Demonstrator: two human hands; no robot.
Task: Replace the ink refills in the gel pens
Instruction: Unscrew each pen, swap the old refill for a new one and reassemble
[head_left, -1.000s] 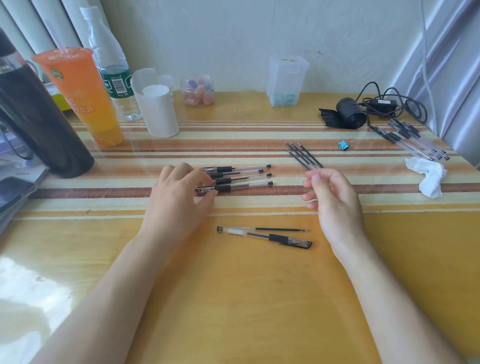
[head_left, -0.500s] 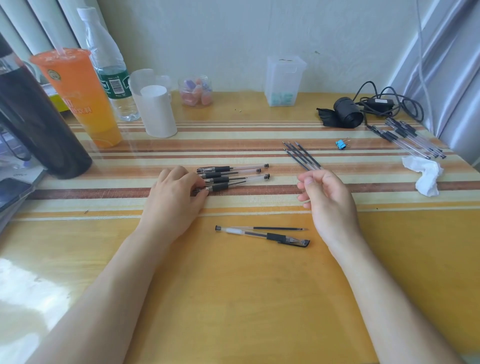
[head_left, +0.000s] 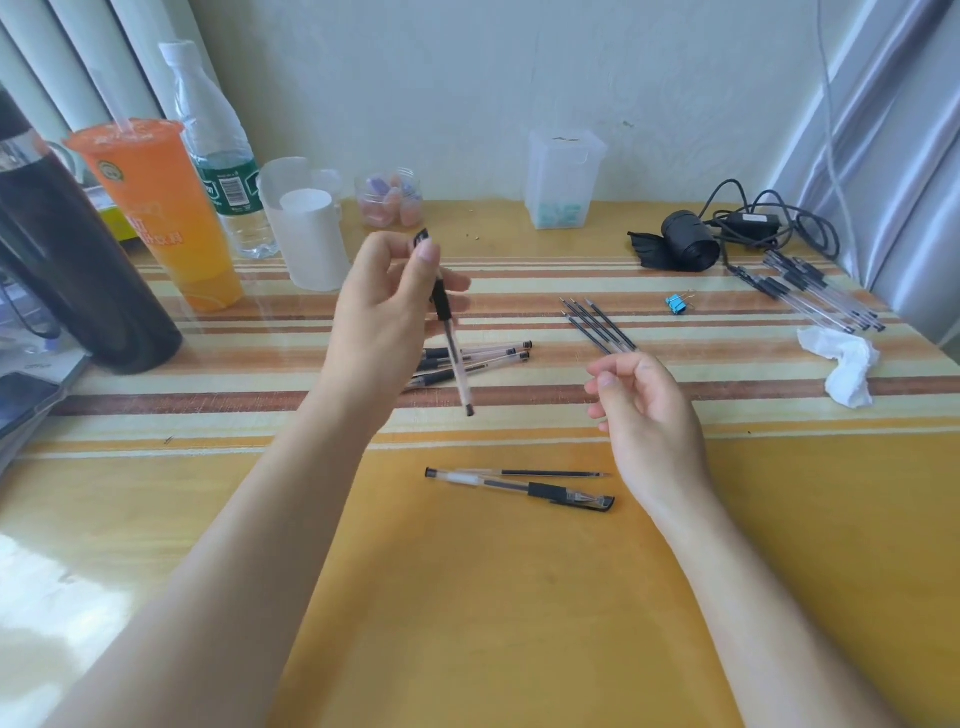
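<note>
My left hand (head_left: 382, 312) is raised above the table and pinches a clear gel pen (head_left: 453, 348) near its capped top, so the pen hangs almost upright. Under it a small pile of gel pens (head_left: 480, 358) lies on the striped mat. My right hand (head_left: 644, 415) hovers to the right with loosely curled fingers and holds nothing. Several black refills (head_left: 597, 325) lie just beyond it. Near the front lie one capped gel pen (head_left: 519, 487) and a loose refill (head_left: 550, 473) side by side. Another batch of pens (head_left: 815, 291) lies at the far right.
At the left stand a black flask (head_left: 78, 280), an orange drink cup (head_left: 166, 213), a water bottle (head_left: 218, 156) and a white cup (head_left: 311, 239). A clear box (head_left: 563, 179), a black roll with cables (head_left: 691, 241), a blue clip (head_left: 676, 304) and crumpled tissue (head_left: 847, 364) lie behind and right.
My left hand has lifted one pen out of the pile and raised it above the table. My right hand has stayed nearly where it was.
</note>
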